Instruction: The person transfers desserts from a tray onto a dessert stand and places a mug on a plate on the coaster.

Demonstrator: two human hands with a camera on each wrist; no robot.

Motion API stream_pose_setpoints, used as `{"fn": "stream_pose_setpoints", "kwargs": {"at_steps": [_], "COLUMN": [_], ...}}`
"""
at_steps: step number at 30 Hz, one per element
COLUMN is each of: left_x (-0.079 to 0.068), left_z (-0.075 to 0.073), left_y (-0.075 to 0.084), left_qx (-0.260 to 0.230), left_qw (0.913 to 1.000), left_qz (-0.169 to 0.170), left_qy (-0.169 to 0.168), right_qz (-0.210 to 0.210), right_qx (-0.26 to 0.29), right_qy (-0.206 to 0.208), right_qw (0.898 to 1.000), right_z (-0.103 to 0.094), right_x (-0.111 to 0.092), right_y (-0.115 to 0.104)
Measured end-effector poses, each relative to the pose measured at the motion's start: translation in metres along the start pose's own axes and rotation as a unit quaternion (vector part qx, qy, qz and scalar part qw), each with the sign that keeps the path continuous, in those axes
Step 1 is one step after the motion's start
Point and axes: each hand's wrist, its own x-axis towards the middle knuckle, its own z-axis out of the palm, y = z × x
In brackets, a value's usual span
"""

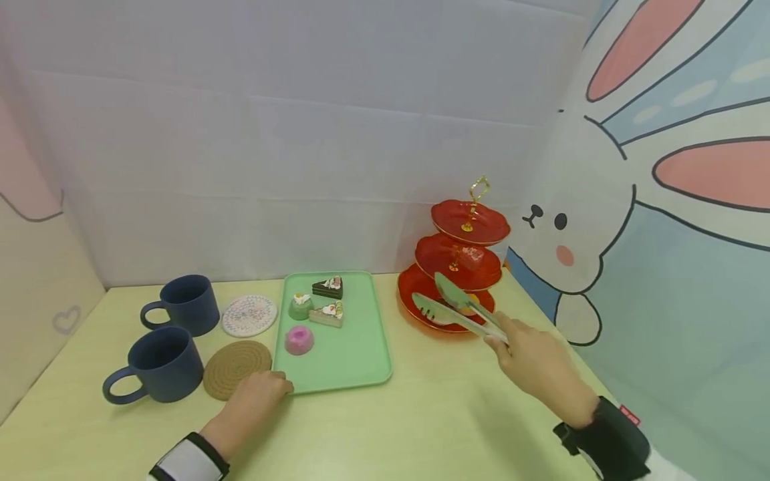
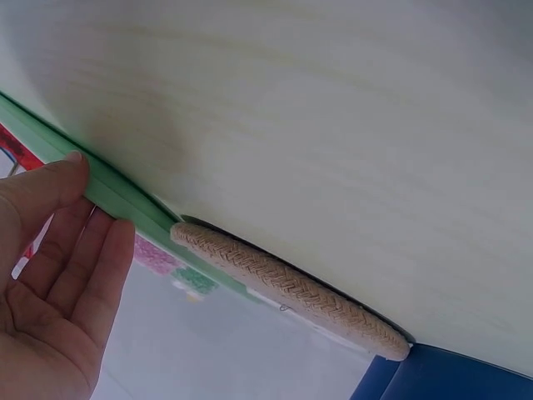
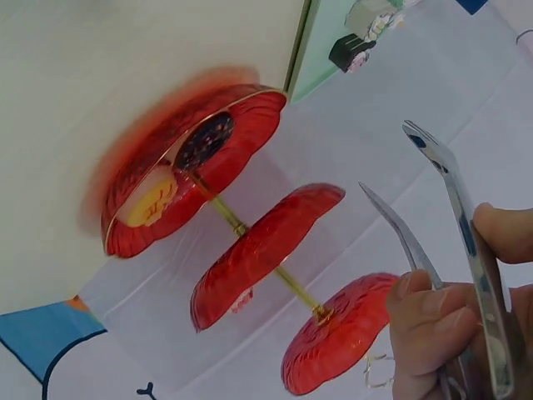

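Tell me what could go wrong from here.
The spread tongs in the right hand could knock the red tiered stand, which they overlap in the head view. The left hand pinches the green tray at its near-left corner; a tug might topple the pink cake or nudge the brown mat beside it.

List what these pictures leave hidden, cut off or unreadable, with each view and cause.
Yellow food: head view, partly hidden by the tongs.
Blue mug: left wrist view, cut off by the picture's edges.
Right hand: right wrist view, cut off by the right edge.
Red tag: head view, any lettering too small to read.
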Motion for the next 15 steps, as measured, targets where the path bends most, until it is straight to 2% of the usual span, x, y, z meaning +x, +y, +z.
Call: {"fn": "stream_pose_setpoints", "kwargs": {"at_steps": [7,12,15], "left_x": [0.000,-0.001,-0.001], "left_z": [0.002,0.002,0.003], "left_y": [-0.001,-0.002,-0.002], "left_qx": [0.005,0.012,0.016], "left_qw": [1.0000,0.9999,0.9998], "left_qz": [0.005,0.003,0.002], "left_qy": [0.005,0.008,0.011], "right_qz": [-0.015,-0.039,-0.049], "right_qx": [0.019,0.017,0.043], "right_qy": [-0.024,-0.022,-0.029], "right_qw": [0.999,0.999,0.997], "right_z": [0.031,0.059,0.074], "right_x": [0.018,0.032,0.042], "right_y": [-0.025,-0.040,-0.048]}}
